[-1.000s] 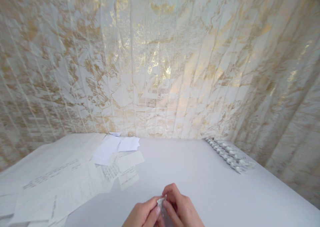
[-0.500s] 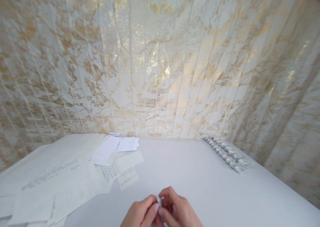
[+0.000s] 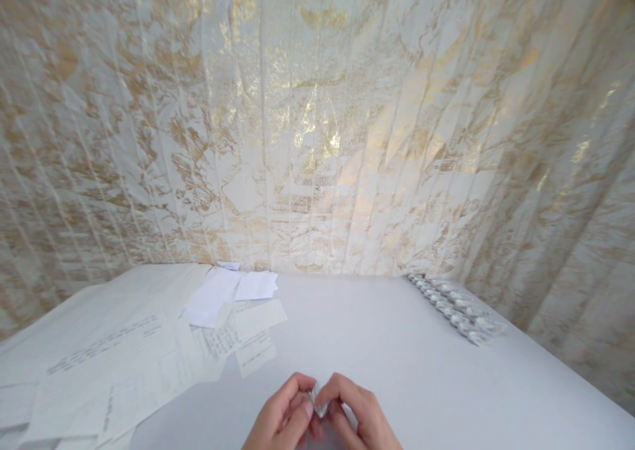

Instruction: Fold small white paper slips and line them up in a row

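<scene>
The fingers of the left hand (image 3: 280,413) and right hand (image 3: 360,410) pinch 1 small, creased silvery piece (image 3: 320,409) between them, over the surface (image 3: 342,324), midway between its left and right edges. Its shaping looks unfinished. Silvery bits (image 3: 454,308) (too blurred to count) line the far right corner, seemingly done; printed sheets (image 3: 133,370) spread along the left edge; what remains is unclear.

On the desk (image 3: 357,327) over there, papers (image 3: 124,370) overlap along the left, small pieces (image 3: 454,308) lie in rows far right, the hands (image 3: 360,407) are front middle around another piece (image 3: 320,408), and a curtain (image 3: 307,152) hangs behind.
</scene>
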Action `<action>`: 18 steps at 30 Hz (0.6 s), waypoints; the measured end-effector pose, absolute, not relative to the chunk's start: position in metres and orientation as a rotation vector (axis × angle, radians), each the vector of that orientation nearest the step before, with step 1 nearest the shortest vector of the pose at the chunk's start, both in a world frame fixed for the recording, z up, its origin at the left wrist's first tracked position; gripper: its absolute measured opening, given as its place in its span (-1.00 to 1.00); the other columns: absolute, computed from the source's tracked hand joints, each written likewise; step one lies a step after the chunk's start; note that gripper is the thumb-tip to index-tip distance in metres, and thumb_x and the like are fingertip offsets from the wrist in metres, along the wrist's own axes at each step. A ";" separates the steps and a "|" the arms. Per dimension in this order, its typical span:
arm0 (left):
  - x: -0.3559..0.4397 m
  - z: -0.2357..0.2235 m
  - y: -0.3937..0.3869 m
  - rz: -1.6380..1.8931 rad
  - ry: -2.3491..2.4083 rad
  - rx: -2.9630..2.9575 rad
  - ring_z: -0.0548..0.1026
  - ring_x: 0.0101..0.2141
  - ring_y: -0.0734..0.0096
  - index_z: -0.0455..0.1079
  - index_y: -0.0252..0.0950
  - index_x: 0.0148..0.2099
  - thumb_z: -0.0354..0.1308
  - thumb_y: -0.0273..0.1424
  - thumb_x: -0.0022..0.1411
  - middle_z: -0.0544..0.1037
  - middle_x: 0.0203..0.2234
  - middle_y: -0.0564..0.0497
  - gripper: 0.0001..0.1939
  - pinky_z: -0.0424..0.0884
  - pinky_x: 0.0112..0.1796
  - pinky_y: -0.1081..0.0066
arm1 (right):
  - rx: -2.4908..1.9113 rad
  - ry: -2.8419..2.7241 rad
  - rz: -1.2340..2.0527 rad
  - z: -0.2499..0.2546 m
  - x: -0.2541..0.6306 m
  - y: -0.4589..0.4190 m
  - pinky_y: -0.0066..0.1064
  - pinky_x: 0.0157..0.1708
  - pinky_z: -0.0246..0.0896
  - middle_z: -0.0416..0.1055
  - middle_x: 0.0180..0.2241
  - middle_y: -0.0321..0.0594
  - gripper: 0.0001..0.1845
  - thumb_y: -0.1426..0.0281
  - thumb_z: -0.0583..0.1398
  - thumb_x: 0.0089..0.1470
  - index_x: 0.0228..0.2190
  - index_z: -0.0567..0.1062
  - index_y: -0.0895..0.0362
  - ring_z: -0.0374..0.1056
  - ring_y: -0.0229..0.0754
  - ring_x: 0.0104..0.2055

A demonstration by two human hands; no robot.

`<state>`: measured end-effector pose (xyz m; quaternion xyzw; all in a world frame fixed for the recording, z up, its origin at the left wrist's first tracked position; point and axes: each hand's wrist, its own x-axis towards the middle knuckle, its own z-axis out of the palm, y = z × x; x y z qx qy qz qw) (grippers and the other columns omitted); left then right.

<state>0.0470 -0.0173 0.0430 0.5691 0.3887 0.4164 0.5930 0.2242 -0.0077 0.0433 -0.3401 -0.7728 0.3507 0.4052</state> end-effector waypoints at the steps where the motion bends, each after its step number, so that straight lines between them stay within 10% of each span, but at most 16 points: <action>1: 0.047 0.044 -0.017 0.980 0.901 1.288 0.36 -0.47 0.38 0.36 -0.27 -0.18 0.14 0.27 0.09 0.43 -0.55 0.09 -0.34 0.23 -0.37 0.42 | -0.857 -1.948 0.890 0.044 0.224 -0.007 -0.39 -0.32 0.26 0.45 -0.46 -0.23 -0.78 0.27 0.05 0.30 -0.33 0.41 0.10 0.37 -0.20 -0.41; 11: 0.048 0.027 -0.010 0.953 0.953 1.362 0.33 -0.56 0.47 0.25 -0.22 -0.32 0.21 0.27 0.00 0.37 -0.61 0.16 -0.36 0.20 -0.44 0.46 | -0.805 -1.800 1.144 0.020 0.219 0.000 -0.45 -0.47 0.18 0.26 -0.55 -0.42 -0.50 -0.07 0.05 0.25 -0.05 0.26 0.07 0.25 -0.27 -0.55; 18: 0.047 0.020 -0.009 0.923 0.844 1.302 0.31 -0.60 0.44 0.20 -0.19 -0.36 0.23 0.20 0.05 0.34 -0.65 0.16 -0.43 0.19 -0.49 0.44 | -0.887 -1.764 1.213 0.023 0.216 -0.005 -0.50 -0.54 0.11 0.34 -0.58 -0.39 -0.51 -0.11 0.10 0.20 -0.21 0.32 0.07 0.25 -0.28 -0.57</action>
